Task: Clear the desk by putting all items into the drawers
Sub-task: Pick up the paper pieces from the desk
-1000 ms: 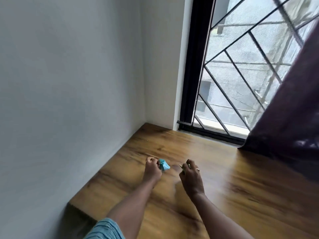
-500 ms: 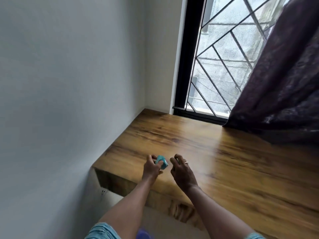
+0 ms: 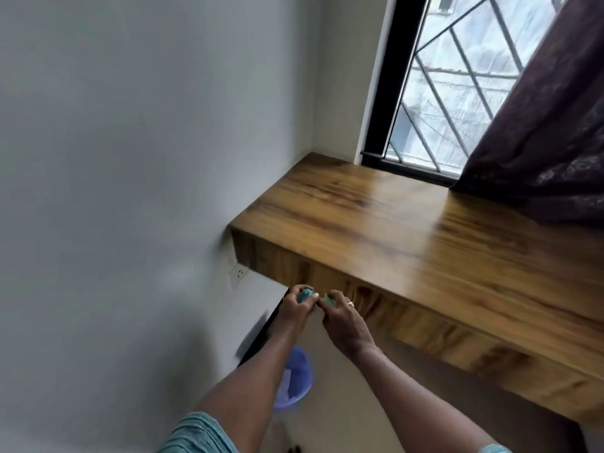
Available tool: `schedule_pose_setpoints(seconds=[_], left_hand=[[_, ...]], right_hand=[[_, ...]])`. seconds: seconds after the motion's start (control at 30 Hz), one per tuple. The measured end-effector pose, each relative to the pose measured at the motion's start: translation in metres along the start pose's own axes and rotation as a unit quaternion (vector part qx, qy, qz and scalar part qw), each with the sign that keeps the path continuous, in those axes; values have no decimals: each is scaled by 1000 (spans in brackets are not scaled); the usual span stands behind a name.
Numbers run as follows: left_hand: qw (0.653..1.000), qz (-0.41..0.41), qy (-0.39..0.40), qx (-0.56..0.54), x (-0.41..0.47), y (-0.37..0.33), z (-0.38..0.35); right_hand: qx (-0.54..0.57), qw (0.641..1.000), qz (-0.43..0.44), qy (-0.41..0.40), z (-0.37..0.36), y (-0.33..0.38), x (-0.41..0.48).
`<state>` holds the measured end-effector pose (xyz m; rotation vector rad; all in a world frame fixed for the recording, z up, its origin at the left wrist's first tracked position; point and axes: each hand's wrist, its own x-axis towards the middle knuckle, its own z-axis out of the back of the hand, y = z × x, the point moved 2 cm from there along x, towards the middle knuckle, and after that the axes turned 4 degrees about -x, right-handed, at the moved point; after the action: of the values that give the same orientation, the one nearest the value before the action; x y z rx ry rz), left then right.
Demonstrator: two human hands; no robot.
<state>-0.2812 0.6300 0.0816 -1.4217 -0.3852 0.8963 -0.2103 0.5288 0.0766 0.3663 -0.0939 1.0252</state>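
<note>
Both hands are held together just in front of the wooden desk's (image 3: 408,230) front edge, below its top. My left hand (image 3: 295,305) grips a small teal object (image 3: 305,295), most of it hidden by the fingers. My right hand (image 3: 346,318), with a ring on one finger, pinches a second small teal-green piece (image 3: 327,300) right beside it. What the pieces are cannot be told. No drawer opening shows; the desk front (image 3: 425,325) is a plain wood face.
A grey wall runs along the left with a socket plate (image 3: 238,274) under the desk. A blue-purple bin (image 3: 295,380) stands on the floor below my hands. A barred window (image 3: 457,93) and a dark curtain (image 3: 549,125) are at the back right.
Both hands have come back from the desk top to in front of its edge, carrying the teal item. The view has tilted down, bringing the floor and bin into sight.
</note>
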Motion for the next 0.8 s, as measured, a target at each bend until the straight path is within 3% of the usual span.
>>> schedule_pose_setpoints(seconds=[0.3, 0.6, 0.8], left_hand=[[987, 141, -27, 71, -27, 130, 54], [968, 233, 2, 95, 67, 264, 43], [952, 280, -4, 124, 133, 327, 17]], right_hand=[[116, 967, -157, 163, -88, 31, -70], [272, 874, -375, 144, -226, 16, -38], [285, 842, -434, 146, -318, -14, -19]])
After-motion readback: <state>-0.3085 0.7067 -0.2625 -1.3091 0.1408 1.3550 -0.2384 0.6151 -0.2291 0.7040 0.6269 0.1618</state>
